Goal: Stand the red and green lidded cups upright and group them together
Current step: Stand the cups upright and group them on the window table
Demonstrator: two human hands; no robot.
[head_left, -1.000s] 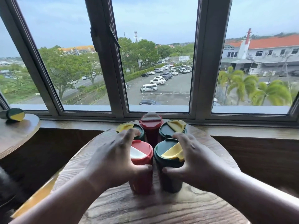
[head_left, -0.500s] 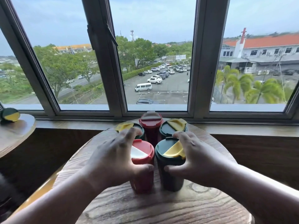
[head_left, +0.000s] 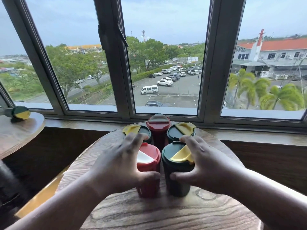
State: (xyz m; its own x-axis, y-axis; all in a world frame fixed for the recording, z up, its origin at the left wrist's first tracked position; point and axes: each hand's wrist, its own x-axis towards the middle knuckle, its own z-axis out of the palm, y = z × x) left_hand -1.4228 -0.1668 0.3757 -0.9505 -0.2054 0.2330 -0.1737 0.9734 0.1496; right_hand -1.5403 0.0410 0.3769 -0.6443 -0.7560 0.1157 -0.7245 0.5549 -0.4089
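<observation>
Several lidded cups stand upright in a tight cluster on a round wooden table point(head_left: 166, 213). My left hand point(head_left: 119, 165) wraps the near red cup point(head_left: 148, 161) with a red and white lid. My right hand point(head_left: 204, 166) wraps the near green cup point(head_left: 176, 156) with a green and yellow lid. The two near cups stand side by side, almost touching. Behind them are a green cup point(head_left: 141, 130) at back left, a red cup point(head_left: 158, 123) at the back middle and a green cup point(head_left: 181, 130) at back right.
Another green and yellow cup point(head_left: 20, 112) lies on its side on a second wooden table point(head_left: 18, 131) at the far left. A window ledge point(head_left: 249, 135) and a big window run right behind the cups. A dark gap separates the two tables.
Both hands keep their hold on the two near cups. The pair has slid slightly away from me, closer to the three cups at the back.
</observation>
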